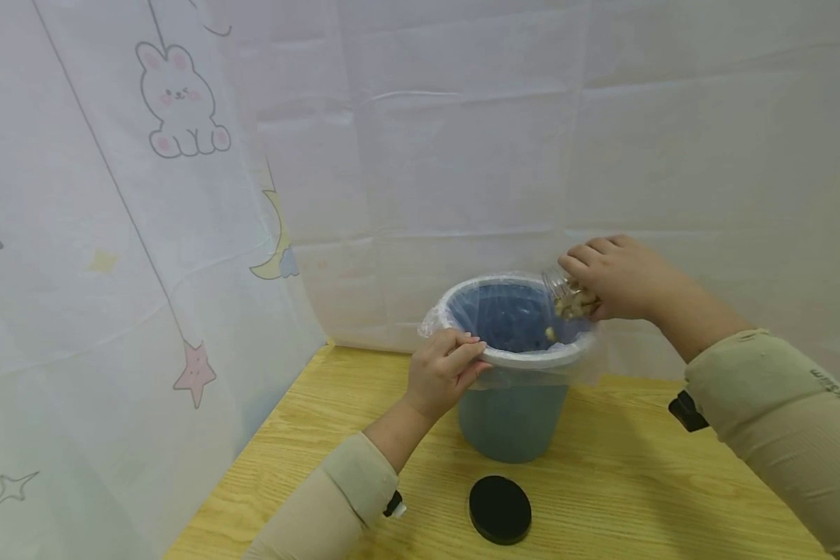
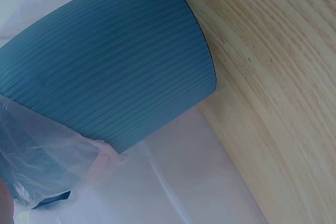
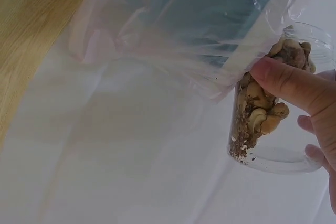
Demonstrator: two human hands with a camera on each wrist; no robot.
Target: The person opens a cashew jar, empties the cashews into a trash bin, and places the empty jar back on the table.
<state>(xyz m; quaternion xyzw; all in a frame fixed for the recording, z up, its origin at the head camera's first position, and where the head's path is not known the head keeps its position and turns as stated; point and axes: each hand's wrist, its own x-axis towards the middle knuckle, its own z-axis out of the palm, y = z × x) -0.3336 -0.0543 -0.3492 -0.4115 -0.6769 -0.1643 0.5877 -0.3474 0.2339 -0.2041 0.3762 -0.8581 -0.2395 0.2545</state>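
My right hand [image 1: 623, 280] grips a clear jar [image 1: 553, 281], tipped with its mouth over the bin. Pale curved nut-like pieces [image 3: 261, 121] and brown crumbs [image 3: 241, 142] lie along the jar's lower side in the right wrist view. One pale piece [image 1: 550, 334] is in the air just inside the bin's opening. The bin [image 1: 514, 420] is blue with a white rim, and a thin clear plastic liner [image 3: 173, 40] folds out over its edge. With curled fingers my left hand [image 1: 444, 373] holds the near left part of the rim and liner.
A round black lid [image 1: 500, 509] lies on the wood-grain table [image 1: 602, 498] in front of the bin. Close behind the bin hangs a pale sheet [image 1: 420, 171], which continues along the left side with printed cartoon shapes.
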